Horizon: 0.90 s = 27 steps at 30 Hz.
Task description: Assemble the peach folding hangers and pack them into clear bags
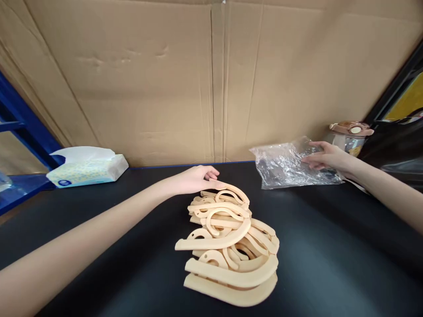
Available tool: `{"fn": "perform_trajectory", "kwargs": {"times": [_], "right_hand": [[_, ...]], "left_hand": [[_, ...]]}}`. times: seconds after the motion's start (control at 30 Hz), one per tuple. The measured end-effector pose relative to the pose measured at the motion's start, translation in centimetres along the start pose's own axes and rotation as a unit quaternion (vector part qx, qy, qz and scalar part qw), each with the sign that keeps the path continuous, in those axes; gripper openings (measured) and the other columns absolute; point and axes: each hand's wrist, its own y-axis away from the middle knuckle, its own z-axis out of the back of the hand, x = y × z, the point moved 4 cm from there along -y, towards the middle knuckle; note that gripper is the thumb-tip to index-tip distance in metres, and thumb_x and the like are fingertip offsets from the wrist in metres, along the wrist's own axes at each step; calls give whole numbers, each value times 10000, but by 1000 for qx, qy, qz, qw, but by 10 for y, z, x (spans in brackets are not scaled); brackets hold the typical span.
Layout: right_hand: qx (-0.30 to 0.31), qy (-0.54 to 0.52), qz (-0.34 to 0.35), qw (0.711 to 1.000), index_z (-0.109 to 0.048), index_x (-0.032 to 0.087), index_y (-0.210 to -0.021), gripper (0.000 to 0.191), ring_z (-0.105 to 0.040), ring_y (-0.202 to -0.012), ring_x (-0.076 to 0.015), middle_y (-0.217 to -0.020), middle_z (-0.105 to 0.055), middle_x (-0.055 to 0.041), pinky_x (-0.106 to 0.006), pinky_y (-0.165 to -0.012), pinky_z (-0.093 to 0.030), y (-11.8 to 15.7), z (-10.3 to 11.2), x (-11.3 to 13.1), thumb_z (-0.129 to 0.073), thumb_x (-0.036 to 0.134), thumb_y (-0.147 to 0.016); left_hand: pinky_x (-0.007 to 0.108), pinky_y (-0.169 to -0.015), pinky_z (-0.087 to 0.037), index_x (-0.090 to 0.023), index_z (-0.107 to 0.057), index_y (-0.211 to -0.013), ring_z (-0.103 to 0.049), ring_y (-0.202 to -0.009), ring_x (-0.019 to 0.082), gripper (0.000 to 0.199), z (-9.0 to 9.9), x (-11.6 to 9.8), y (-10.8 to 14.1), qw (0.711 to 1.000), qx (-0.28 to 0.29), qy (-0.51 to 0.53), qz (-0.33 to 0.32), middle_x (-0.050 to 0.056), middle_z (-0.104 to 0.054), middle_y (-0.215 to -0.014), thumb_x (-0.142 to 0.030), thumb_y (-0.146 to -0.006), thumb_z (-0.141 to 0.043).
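Note:
A pile of beige folding hangers (pixel 231 277) lies on the black tabletop in front of me, their curved arms and hooks overlapping. At the far end of the pile, my left hand (pixel 198 178) has its fingers curled, with the thumb against the end of the farthest hanger (pixel 233 190). The fingers' undersides are hidden. Off to the right, my right hand (pixel 325 156) reaches over a crinkled clear plastic bag (pixel 280 169). Its fingers are stretched out and apart, touching the bag's right part.
A tissue pack (pixel 89 169) with one sheet sticking out stands at the left. Behind my right hand is a drink bottle (pixel 352 136) with a brown lid. A cardboard wall (pixel 148 88) closes off the back, and a blue frame (pixel 29 127) borders the left.

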Motion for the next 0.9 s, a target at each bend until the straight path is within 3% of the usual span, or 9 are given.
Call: {"fn": "perform_trajectory", "kwargs": {"times": [0.1, 0.17, 0.23, 0.37, 0.47, 0.6, 0.7, 0.83, 0.9], "right_hand": [[-21, 79, 16, 997, -511, 60, -1222, 612, -564, -1062, -404, -1075, -625, -301, -511, -843, -446, -5, -2, -10, -737, 187, -667], [-37, 111, 71, 991, -519, 105, -1236, 544, -416, -1245, -410, -1263, -530, -276, -529, -977, -337, 4, -11, 11, -682, 222, -731], [19, 93, 180, 979, -583, 140, -1144, 384, -557, -1078, -329, -1112, -636, -180, -451, -919, -408, 22, -31, 49, -608, 333, -813], [268, -57, 276, 921, -682, 237, -954, 281, -617, -804, -198, -934, -688, -44, -320, -720, -464, 66, -87, 124, -501, 441, -886], [313, -134, 274, 899, -685, 212, -937, 304, -529, -633, -139, -768, -639, -12, -266, -562, -393, 72, -111, 158, -505, 452, -885], [302, -244, 200, 899, -637, 173, -772, 338, -377, -495, -88, -556, -439, 47, -234, -457, -268, 40, -115, 177, -549, 490, -849], [277, -245, 215, 904, -642, 167, -722, 388, -323, -466, -78, -521, -388, 56, -239, -449, -243, 12, -105, 187, -577, 538, -817], [133, -61, 334, 931, -668, 154, -796, 378, -386, -501, -96, -588, -509, 10, -255, -481, -235, -11, -92, 200, -478, 461, -910], [39, 96, 442, 891, -658, 145, -893, 331, -467, -570, -121, -729, -609, -43, -270, -509, -228, -11, -93, 207, -413, 358, -957]], "left_hand": [[251, -657, -468, -201, -728, -839, -649, -745, 208, 304, 7, 9, -4, 997, 72, -15, 15, 31, -710, -763, -355, -583, -783], [241, -624, -447, -206, -725, -742, -625, -675, 183, 180, 10, 10, -5, 994, 105, -22, 12, 21, -696, -693, -329, -615, -758], [236, -634, -433, -211, -708, -687, -610, -684, 173, 108, 13, 9, -6, 992, 124, -25, 1, 18, -694, -700, -310, -652, -731], [233, -639, -422, -212, -660, -709, -578, -691, 161, 111, 17, 8, -8, 992, 128, -10, -14, -2, -664, -711, -321, -728, -670], [235, -647, -417, -207, -617, -806, -561, -699, 152, 149, 26, 2, -11, 996, 83, 17, -27, -14, -639, -718, -348, -765, -641], [230, -657, -423, -177, -622, -941, -548, -707, 123, 225, 48, -9, -19, 987, -27, 159, -2, 25, -655, -842, -311, -770, -678], [195, -568, -392, -130, -681, -895, -449, -587, 78, 225, 59, -16, -30, 965, -48, 258, 11, 1, -552, -699, -331, -793, -675], [158, -443, -304, -124, -640, -722, -289, -463, 47, 289, 63, -17, -45, 940, -93, 323, 49, -75, -325, -541, -401, -797, -675], [147, -420, -284, -134, -563, -643, -277, -452, 42, 332, 57, -18, -49, 939, -93, 327, 54, -75, -319, -541, -403, -809, -663]]}}
